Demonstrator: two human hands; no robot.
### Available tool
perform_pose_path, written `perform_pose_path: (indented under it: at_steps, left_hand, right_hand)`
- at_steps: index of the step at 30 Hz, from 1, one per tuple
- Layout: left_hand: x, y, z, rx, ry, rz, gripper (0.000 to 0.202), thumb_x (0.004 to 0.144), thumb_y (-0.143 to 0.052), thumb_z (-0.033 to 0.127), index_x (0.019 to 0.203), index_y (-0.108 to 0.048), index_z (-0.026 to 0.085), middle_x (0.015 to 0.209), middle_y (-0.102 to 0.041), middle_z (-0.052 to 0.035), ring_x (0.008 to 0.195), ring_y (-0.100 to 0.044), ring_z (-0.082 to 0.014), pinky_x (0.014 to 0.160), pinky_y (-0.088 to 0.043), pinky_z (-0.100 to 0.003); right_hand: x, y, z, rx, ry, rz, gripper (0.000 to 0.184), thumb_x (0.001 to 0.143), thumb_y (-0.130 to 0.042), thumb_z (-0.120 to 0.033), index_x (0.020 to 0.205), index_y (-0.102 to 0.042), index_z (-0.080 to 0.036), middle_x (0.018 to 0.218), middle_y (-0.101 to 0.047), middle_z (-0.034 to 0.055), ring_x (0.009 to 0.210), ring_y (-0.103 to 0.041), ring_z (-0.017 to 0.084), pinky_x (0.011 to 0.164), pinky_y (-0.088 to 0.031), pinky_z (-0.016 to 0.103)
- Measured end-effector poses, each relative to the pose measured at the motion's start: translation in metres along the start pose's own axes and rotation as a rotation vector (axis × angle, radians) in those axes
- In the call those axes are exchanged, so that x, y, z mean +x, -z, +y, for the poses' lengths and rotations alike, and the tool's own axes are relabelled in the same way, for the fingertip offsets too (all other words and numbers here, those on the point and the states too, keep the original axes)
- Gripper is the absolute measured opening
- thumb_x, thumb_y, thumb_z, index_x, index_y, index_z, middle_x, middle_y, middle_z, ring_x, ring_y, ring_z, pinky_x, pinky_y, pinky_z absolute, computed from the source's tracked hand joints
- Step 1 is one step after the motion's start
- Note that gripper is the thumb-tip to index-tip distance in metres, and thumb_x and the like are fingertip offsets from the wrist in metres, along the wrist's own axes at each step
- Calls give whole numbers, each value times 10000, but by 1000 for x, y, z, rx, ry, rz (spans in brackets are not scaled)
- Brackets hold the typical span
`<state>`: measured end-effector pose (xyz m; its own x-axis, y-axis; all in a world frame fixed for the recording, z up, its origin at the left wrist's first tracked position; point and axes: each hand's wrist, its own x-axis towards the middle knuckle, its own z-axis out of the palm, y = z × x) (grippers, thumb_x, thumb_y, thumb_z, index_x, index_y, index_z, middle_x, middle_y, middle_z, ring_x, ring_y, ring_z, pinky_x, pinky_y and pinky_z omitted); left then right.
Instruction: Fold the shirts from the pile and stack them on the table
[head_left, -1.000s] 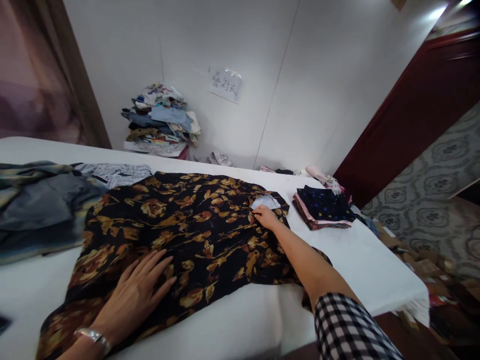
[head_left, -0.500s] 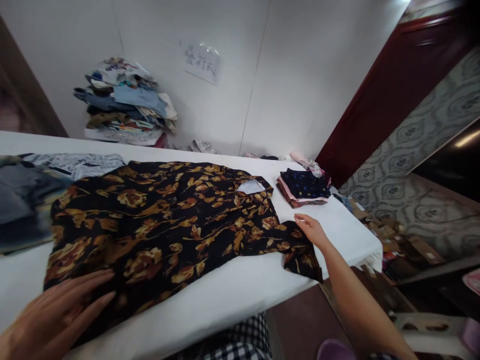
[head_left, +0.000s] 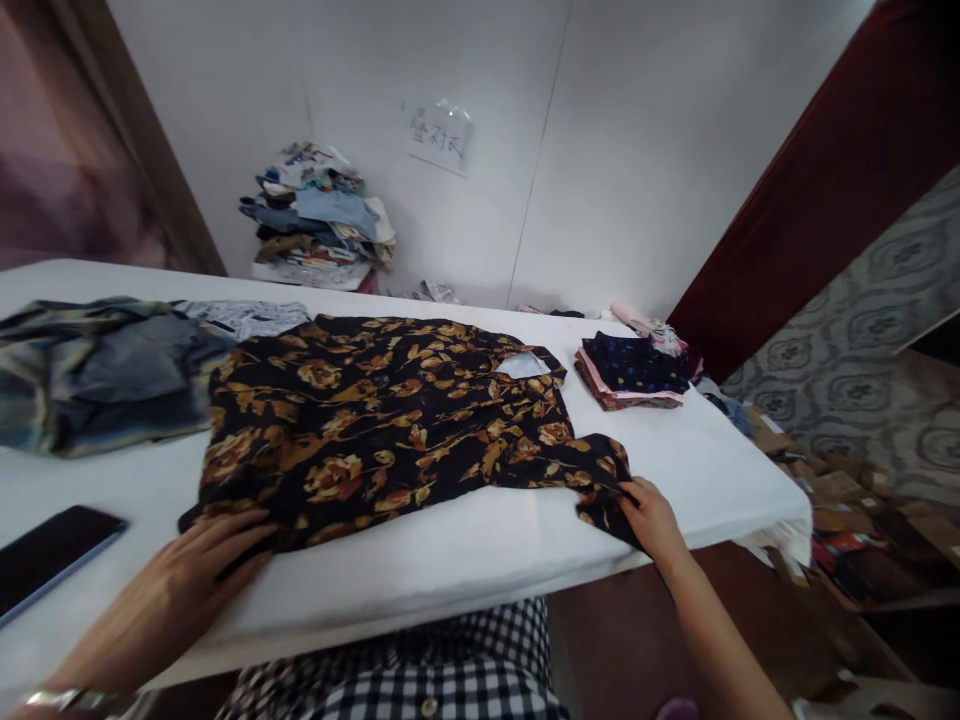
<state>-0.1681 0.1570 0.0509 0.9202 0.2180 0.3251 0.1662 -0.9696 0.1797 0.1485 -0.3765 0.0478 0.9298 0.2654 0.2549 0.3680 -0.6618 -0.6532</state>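
Note:
A black blouse with a brown and gold floral print (head_left: 397,420) lies spread out, its collar toward the right. My left hand (head_left: 199,570) rests on the near corner of its hem, fingers stretched over the fabric. At the other end, my right hand (head_left: 651,515) pinches the blouse's near sleeve by the edge close to the cuff. That sleeve bends down toward the table's front edge. Under the right fingers the exact grip is partly hidden.
The white-covered table (head_left: 450,540) carries folded clothes (head_left: 634,365) at the right. Rumpled garments (head_left: 127,365) and a phone (head_left: 56,550) lie left. A tall clothes pile (head_left: 322,220) stands behind. Cardboard boxes (head_left: 840,490) sit below, right.
My right hand has moved down along the sleeve and closed on it near the cuff. My left hand stays at the hem. The view has swung left, bringing the phone into sight.

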Motion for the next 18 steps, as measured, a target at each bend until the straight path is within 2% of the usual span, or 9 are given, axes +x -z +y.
perform_pose_path:
  at_steps: [2,5,7,8,10,13,16,18]
  left_hand:
    - [6,10,13,48,-24,-24,435,862,-422,501,1002,-705,202,1130,-678,-75,1066,-606,-257,993,-460,-444]
    - [11,24,32,89,-23,-53,370,870,-415,406,1014,-701,221,1152,-678,-44,1104,-592,-240,984,-460,-415]
    - [10,32,40,93,-17,-39,360,873,-419,382,1038,-689,212,1160,-676,-46,1139,-575,-235,987,-453,-398]
    - [8,34,42,92,-15,-16,361,873,-420,376,1039,-685,196,1156,-678,-56,1142,-573,-235,987,-451,-393]
    - [3,37,44,89,-16,37,359,869,-422,366,1022,-680,169,1139,-684,-78,1128,-582,-239,983,-450,-392]
    - [-3,38,42,96,-12,61,346,865,-423,360,1012,-673,170,1122,-689,-75,1111,-590,-233,984,-445,-393]
    - [-5,35,37,125,-61,91,336,862,-420,375,1005,-669,199,1100,-698,-58,1089,-604,-223,954,-466,-379]
    - [-4,32,33,150,-158,163,327,858,-426,375,1001,-665,203,1078,-703,-67,1041,-627,-220,901,-494,-364]
  right_hand:
    - [0,5,-3,131,-112,171,239,653,-576,-359,794,-700,-213,845,-683,57,852,-626,242,849,-494,422]
    - [-5,22,-11,482,-267,609,272,608,-646,-376,830,-679,-223,806,-667,15,741,-617,195,733,-519,365]
    - [-11,34,-20,742,-308,805,297,574,-709,-380,831,-664,-240,770,-646,-12,672,-609,167,654,-525,335]
    - [-16,40,-26,838,-329,842,305,559,-734,-379,824,-660,-249,764,-642,-15,659,-614,166,626,-528,334]
    - [-26,50,-38,928,-381,823,296,565,-758,-387,827,-667,-282,831,-664,8,718,-648,201,607,-542,366]
    - [-44,64,-56,905,-416,795,259,674,-704,-435,929,-680,-397,1134,-656,40,1000,-644,258,652,-550,426]
    - [-54,79,-71,875,-326,810,293,761,-609,-449,1052,-645,-458,1329,-556,11,1182,-553,246,718,-537,459]
    - [-53,86,-78,925,-240,812,293,766,-594,-418,1054,-648,-421,1297,-580,-17,1171,-558,242,780,-532,480]
